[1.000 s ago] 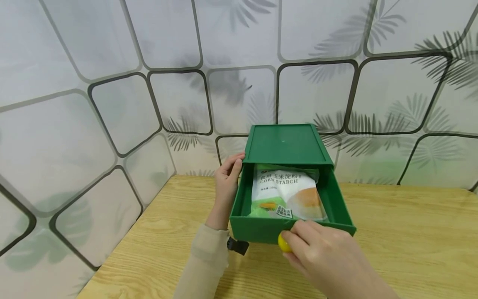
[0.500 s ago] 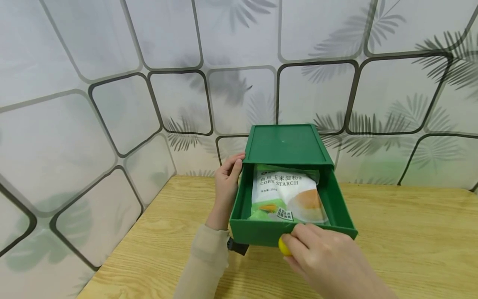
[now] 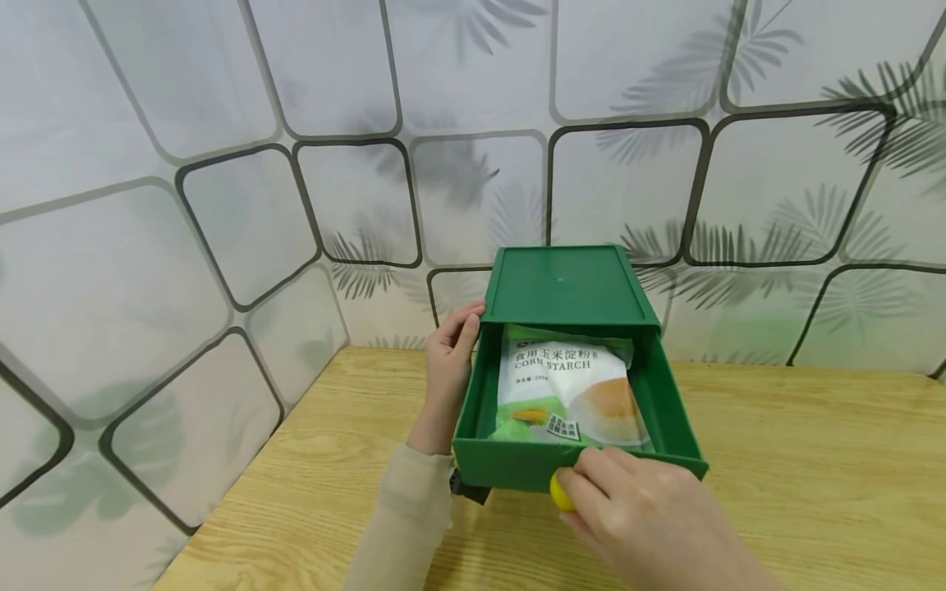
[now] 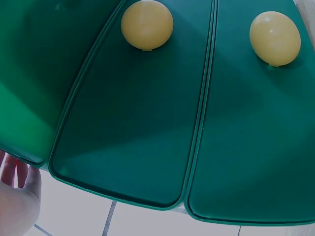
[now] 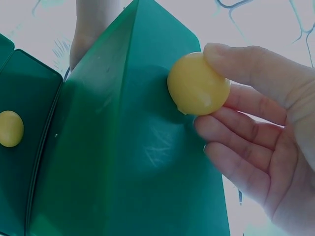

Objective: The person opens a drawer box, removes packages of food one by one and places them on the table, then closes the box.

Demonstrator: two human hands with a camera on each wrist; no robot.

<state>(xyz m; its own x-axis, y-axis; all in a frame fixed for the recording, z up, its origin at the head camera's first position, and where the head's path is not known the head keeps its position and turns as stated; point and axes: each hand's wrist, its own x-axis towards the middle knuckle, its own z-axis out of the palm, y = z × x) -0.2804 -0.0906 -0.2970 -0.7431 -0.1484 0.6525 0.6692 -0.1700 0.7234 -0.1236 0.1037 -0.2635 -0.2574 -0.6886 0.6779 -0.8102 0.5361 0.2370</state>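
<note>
In the head view, a green plastic drawer cabinet [image 3: 569, 283] has its top drawer [image 3: 510, 465] pulled out. Inside the drawer lies a white and green bag of corn starch [image 3: 554, 386]. My right hand [image 3: 643, 501] pinches the yellow round knob [image 5: 197, 84] on the drawer's front between thumb and fingers, as the right wrist view shows. My left hand [image 3: 451, 361] rests with its fingers against the cabinet's left side, near the front edge of the top. Only part of that hand shows at the lower left of the left wrist view.
Below the open drawer, closed green drawers [image 4: 133, 113] carry yellow knobs [image 4: 147, 24] of their own. The cabinet stands on a wood-grain table [image 3: 310, 476] close to a patterned wall covering [image 3: 480, 197]. A black strap piece [image 3: 470, 486] shows by my left sleeve.
The drawer has slid slightly farther out toward me, with my right hand on its knob. The bag has come along with it. My left hand has stayed in place.
</note>
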